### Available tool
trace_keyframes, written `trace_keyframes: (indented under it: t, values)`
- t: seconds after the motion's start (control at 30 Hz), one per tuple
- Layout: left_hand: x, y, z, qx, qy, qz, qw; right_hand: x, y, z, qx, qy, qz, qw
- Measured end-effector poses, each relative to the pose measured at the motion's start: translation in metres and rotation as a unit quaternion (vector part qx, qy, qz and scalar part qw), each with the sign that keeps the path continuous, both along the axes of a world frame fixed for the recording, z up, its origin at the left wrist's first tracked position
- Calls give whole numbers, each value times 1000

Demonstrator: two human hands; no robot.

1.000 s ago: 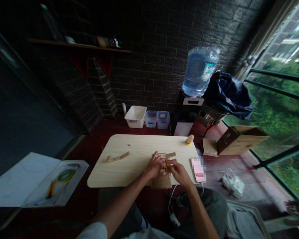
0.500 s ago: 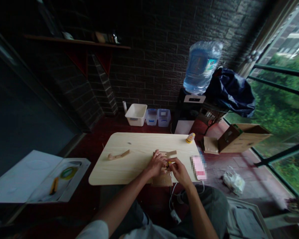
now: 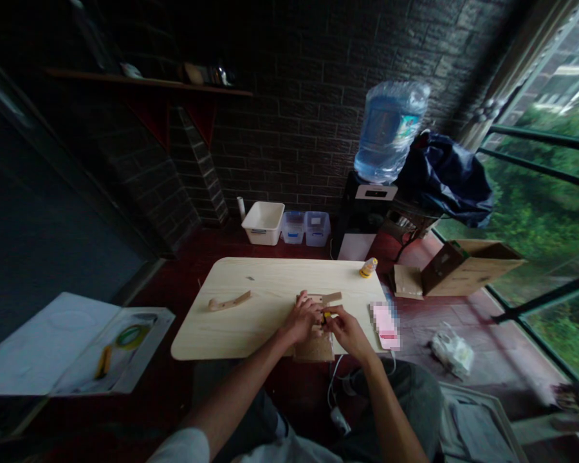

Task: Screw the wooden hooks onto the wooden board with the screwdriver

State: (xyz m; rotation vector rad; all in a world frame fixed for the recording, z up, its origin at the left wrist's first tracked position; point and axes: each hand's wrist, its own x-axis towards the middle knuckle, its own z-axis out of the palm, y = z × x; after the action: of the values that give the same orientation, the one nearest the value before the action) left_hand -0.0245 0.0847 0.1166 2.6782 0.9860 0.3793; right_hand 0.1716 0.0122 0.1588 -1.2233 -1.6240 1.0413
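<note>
On the pale wooden table (image 3: 251, 334), my left hand (image 3: 303, 318) lies over a piece of brown cardboard (image 3: 313, 349), fingers stretched out and partly spread. Close beside it, my right hand (image 3: 346, 328) pinches a small yellow-and-black tool (image 3: 326, 317) against the cardboard; its exact kind is too small to tell. A cardboard strip (image 3: 332, 297) sticks out beyond my fingers. Both hands partly hide the work between them. Farther left lies a bent strip of cardboard (image 3: 229, 301), apart from my hands.
A yellow-capped bottle (image 3: 368, 267) stands at the far right corner, and a pink blurred item (image 3: 385, 325) lies on the right edge. White cable (image 3: 335, 379) hangs in front. An open white case (image 3: 130, 341) with a yellow-handled tool is at left. Bins (image 3: 264, 223) and a water dispenser (image 3: 369, 212) stand behind.
The yellow part of the tool shows a little more beside my right fingertips. Otherwise both hands and the cardboard stay in nearly the same place.
</note>
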Motion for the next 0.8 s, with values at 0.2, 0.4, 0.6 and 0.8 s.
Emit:
trace_keyframes:
  t: [0.2, 0.4, 0.6, 0.8]
  values:
    - [-1, 0, -1, 0, -14, -9, 1000, -3, -2, -3, 7, 1, -7, 1000]
    - [-2, 0, -4, 4, -19, -13, 1000, -6, -6, -2, 10, 18, -29, 999]
    - [0, 1, -4, 10, -14, -10, 1000, -8, -6, 3, 10, 8, -25, 1000]
    - [1, 1, -3, 16, 8, 0, 1000, -4, -4, 5, 4, 1, 4, 1000]
